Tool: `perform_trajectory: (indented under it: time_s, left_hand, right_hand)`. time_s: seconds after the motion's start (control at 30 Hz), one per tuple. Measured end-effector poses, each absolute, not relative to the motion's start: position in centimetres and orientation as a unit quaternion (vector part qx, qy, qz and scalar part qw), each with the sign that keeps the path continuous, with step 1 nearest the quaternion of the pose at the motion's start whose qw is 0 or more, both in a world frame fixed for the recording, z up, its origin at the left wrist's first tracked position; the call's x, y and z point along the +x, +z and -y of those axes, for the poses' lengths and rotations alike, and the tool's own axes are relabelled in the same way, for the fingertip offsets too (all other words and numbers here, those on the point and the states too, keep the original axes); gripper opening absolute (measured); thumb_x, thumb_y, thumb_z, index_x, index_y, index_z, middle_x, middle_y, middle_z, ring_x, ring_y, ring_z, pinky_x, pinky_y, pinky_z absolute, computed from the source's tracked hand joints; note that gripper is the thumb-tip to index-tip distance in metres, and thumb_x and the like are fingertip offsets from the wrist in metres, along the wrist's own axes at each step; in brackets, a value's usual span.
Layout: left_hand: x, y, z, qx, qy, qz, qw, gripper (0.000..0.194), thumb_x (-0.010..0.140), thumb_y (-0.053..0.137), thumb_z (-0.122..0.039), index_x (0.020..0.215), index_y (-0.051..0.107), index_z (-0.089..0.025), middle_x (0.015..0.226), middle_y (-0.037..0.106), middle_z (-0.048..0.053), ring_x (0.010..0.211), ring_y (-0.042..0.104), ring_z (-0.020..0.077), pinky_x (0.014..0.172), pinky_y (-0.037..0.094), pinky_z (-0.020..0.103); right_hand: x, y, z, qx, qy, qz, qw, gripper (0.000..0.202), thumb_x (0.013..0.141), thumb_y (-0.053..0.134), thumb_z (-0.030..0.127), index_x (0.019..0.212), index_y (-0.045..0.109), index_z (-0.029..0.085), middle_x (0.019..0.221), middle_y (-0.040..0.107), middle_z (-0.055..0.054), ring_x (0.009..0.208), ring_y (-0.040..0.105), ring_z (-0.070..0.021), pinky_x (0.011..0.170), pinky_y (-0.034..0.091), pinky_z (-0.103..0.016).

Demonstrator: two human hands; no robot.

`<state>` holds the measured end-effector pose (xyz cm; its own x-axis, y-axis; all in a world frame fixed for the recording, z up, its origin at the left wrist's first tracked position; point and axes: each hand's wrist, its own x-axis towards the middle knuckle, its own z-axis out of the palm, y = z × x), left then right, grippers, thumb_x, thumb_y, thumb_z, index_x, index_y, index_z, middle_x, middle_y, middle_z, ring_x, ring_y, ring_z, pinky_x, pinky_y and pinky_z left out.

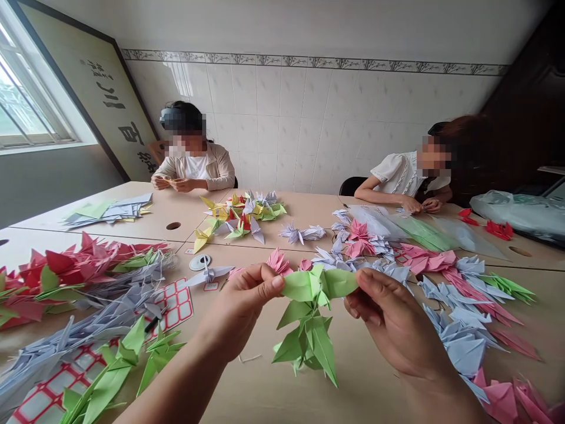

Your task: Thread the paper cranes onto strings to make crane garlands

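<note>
Between my two hands a green paper crane (318,285) is stretched by its wings above the table. My left hand (253,300) pinches one wing tip between thumb and forefinger. At the opposite wing tip, my right hand (386,309) grips the paper in the same way. Below this crane hang more green paper cranes (306,341), seemingly joined in a string; the thread itself is hard to make out. Close to my left forearm lie other green cranes (119,371).
Pink cranes (79,268) and pale blue cranes (92,321) heap at left, near red-and-white label sheets (170,303). More strings of cranes (459,330) lie at right. Mixed cranes (241,218) and paper sheets (110,210) are farther back. Two people (200,159) sit across the table (220,383).
</note>
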<state>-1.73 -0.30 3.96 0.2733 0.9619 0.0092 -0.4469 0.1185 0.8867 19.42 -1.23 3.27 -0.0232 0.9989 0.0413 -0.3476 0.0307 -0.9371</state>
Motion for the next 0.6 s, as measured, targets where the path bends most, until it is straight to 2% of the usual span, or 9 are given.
perform_trajectory:
  time_s: [0.17, 0.43, 0.5, 0.6]
  left_hand:
    - [-1.8, 3.6, -0.1, 0.404, 0.519, -0.301, 0.690, 0.026, 0.075, 0.075, -0.026, 0.059, 0.057, -0.015, 0.062, 0.055, -0.002, 0.065, 0.047, 0.0104, 0.067, 0.036, 0.022]
    - [-1.8, 3.4, -0.4, 0.408, 0.517, -0.308, 0.687, 0.024, 0.080, 0.070, -0.030, 0.064, 0.061, -0.015, 0.070, 0.059, 0.000, 0.070, 0.052, 0.0120, 0.072, 0.042, 0.024]
    - [-1.8, 3.2, -0.4, 0.431, 0.510, -0.316, 0.674, 0.021, 0.084, 0.065, -0.033, 0.071, 0.064, -0.017, 0.075, 0.061, 0.001, 0.075, 0.054, 0.0131, 0.077, 0.043, 0.026]
    - [-1.9, 2.8, -0.5, 0.501, 0.473, -0.316, 0.652, 0.021, 0.090, 0.057, -0.039, 0.093, 0.067, -0.020, 0.094, 0.064, 0.004, 0.092, 0.055, 0.0169, 0.088, 0.042, 0.031]
  right_hand:
    - [19.6, 2.9, 1.1, -0.378, 0.584, 0.419, 0.584, 0.025, 0.075, 0.075, 0.039, 0.062, 0.065, 0.020, 0.052, 0.055, 0.002, 0.050, 0.040, -0.0087, 0.050, 0.035, -0.022]
    - [19.3, 3.0, 1.1, -0.370, 0.587, 0.447, 0.565, 0.030, 0.084, 0.065, 0.040, 0.063, 0.065, 0.019, 0.051, 0.050, 0.004, 0.047, 0.031, -0.0079, 0.051, 0.035, -0.024]
    - [19.3, 3.1, 1.2, -0.369, 0.588, 0.446, 0.566, 0.030, 0.084, 0.064, 0.040, 0.064, 0.065, 0.019, 0.050, 0.050, 0.004, 0.047, 0.031, -0.0077, 0.052, 0.036, -0.024]
    - [19.2, 3.1, 1.2, -0.364, 0.583, 0.447, 0.573, 0.029, 0.085, 0.063, 0.040, 0.066, 0.067, 0.019, 0.054, 0.054, 0.003, 0.046, 0.030, -0.0069, 0.052, 0.037, -0.024]
